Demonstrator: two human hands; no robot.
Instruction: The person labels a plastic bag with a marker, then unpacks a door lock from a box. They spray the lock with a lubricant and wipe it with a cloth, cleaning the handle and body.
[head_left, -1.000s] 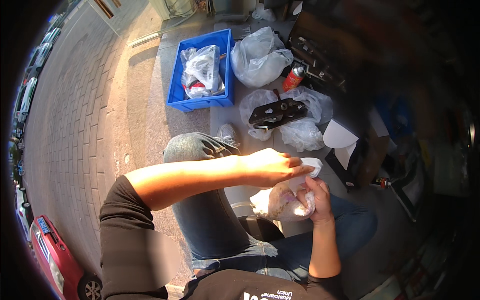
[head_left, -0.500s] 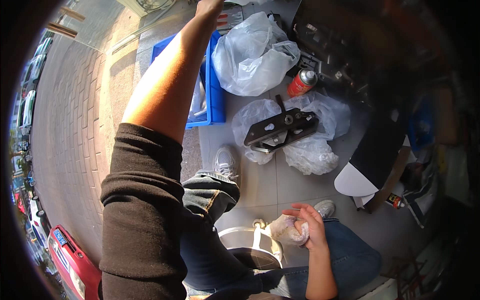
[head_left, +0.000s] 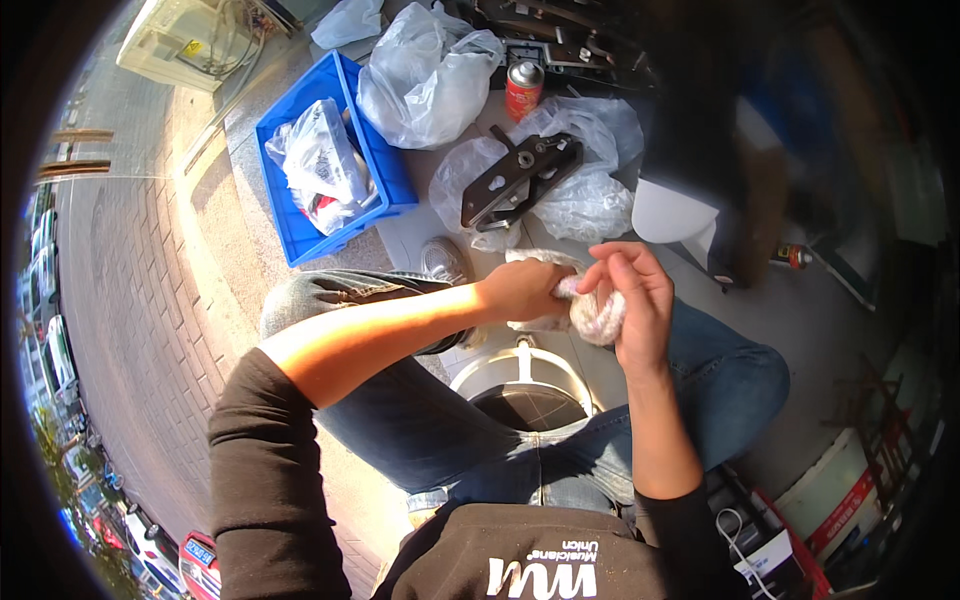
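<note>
Above my lap, both hands meet at an off-white knitted cloth bundle [head_left: 598,312], rolled and soiled; I cannot tell whether it is a glove. My left hand [head_left: 522,288] reaches across from the left and closes on the cloth, some of which shows beyond its knuckles. My right hand [head_left: 645,300] has its fingers curled over the rolled part, which rests against the palm. The fingertips partly hide each other. Beyond the hands, a black metal bracket [head_left: 525,172] with a lever lies on crumpled clear plastic bags [head_left: 585,205].
A blue crate [head_left: 398,190] with plastic-wrapped things stands at the far left, beside a large clear bag [head_left: 425,85]. A red spray can [head_left: 523,92] stands behind the bracket. Dark metal parts [head_left: 590,35] lie farther back. A stool's white ring [head_left: 470,372] shows between my legs.
My left arm has come back from far out and its hand now grips the cloth, which only the right hand held before. Both hands are together, and the view has shifted.
</note>
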